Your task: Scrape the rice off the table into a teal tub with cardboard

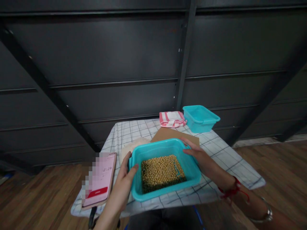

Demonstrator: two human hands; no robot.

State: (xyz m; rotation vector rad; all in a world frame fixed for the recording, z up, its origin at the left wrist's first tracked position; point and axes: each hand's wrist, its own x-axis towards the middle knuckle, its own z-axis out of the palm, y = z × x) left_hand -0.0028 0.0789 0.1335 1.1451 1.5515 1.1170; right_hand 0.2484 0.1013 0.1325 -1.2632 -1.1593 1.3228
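A turquoise plastic tub [192,174] holding a layer of yellow beans [161,171] sits at the near side of a small table. My left hand [126,177] grips the tub's left rim, thumb over the edge. My right hand [196,154] holds the tub's far right corner, fingers curled on the rim. A red string is tied round my right wrist.
The table carries a white checked cloth [223,150]. A brown board [168,134] and a white round object [130,146] lie behind the tub. Further back are an empty turquoise tub [200,118] and a folded pink-striped cloth [171,118]. A pink phone [100,180] stands at left. Dark metal wall behind.
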